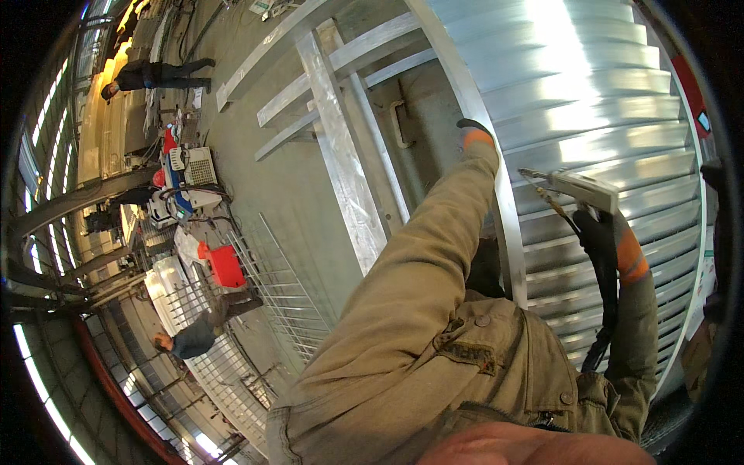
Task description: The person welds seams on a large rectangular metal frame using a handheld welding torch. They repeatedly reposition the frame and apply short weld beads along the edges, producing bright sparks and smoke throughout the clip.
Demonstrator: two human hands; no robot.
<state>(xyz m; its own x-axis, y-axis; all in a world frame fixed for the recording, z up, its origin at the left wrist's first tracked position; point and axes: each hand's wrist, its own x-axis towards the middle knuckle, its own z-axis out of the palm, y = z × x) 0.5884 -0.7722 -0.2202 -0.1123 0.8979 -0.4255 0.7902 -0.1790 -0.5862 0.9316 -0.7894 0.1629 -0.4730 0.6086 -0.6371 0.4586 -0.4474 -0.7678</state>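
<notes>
My left hand (pixel 474 135), in a grey and orange glove with dark tips, grips the long aluminium rail (pixel 508 225) that edges the ribbed panel. Most of its fingers are hidden behind the hand and cuff. Over the shiny ribbed metal panel (pixel 573 139), my right hand (pixel 603 236) is closed round what looks like a welding torch (pixel 577 186). The tool has a pale grey box-shaped body and a thin tip pointing left, above the panel. From the hand a black cable (pixel 608 318) hangs toward my body.
Aluminium frame bars (pixel 333 132) cross at left over the floor, near a C-shaped metal handle (pixel 401 124). Farther left are a white-and-blue machine (pixel 174 190), a red box (pixel 225 266) and a metal grid (pixel 279 287). One person (pixel 147 76) stands far off, another (pixel 198 335) nearer.
</notes>
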